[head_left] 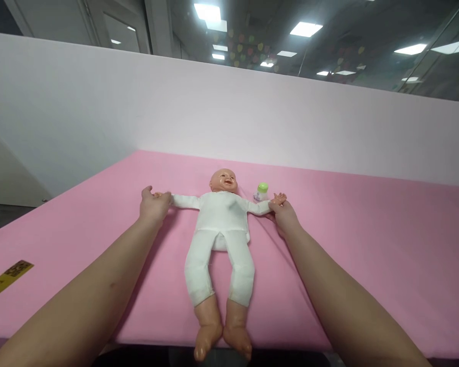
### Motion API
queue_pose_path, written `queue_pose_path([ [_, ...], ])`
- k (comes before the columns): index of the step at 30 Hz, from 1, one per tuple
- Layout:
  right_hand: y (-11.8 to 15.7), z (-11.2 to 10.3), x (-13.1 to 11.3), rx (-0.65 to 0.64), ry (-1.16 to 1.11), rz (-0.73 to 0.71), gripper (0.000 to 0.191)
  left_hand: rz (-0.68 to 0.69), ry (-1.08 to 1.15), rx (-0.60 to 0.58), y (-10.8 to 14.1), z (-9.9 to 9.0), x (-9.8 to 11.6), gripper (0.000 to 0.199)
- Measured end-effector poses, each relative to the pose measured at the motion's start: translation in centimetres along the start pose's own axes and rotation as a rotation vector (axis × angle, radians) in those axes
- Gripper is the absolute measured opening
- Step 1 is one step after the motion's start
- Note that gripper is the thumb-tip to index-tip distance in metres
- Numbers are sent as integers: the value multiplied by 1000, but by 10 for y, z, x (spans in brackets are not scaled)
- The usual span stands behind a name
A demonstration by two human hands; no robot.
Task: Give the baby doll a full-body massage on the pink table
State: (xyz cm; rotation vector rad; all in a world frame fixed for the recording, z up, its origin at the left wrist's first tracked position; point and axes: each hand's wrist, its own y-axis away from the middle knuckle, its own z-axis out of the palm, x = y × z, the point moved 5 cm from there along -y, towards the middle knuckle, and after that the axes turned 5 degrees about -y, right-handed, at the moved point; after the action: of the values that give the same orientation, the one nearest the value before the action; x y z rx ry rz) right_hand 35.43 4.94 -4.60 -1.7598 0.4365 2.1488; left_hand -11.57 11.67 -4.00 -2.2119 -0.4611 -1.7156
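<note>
Pink padded table [367,229], white partition wall [99,102], ceiling light panels [306,29]

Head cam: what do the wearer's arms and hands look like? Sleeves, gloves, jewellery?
Both forearms are bare up to the frame edge, no sleeves visible. The left hand and right hand wear no gloves; no rings, watch or bands show. No markings or cables.

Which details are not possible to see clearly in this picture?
Head view:
- Left hand covers one doll hand; its grip is hidden.
- Right hand: palm hidden under the doll's wrist.
- Small bottle: label too small.
- Yellow tag: cut by the left edge, text blurred.
</note>
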Motion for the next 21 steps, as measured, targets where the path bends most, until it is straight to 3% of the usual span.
queue_pose_path([
  [2, -4, -2, 2, -2, -39, 25, 58, 47, -190, 63, -5, -6, -2, 89],
  [4, -6, -3, 3, -11, -51, 23, 61, 77, -284, 39, -9, -6, -3, 87],
  [14, -18, -4, 13, -61, -38, -6, 70, 89, -444, -65, -13, -7, 4, 54],
  [18, -19, -1, 13, -69, -45, 4, 70, 237, -414, -17, 5, -22, 43, 46],
  [21, -17, 1, 12, -66, -45, 19, 70, 359, -326, -66, 42, -36, 77, 38],
])
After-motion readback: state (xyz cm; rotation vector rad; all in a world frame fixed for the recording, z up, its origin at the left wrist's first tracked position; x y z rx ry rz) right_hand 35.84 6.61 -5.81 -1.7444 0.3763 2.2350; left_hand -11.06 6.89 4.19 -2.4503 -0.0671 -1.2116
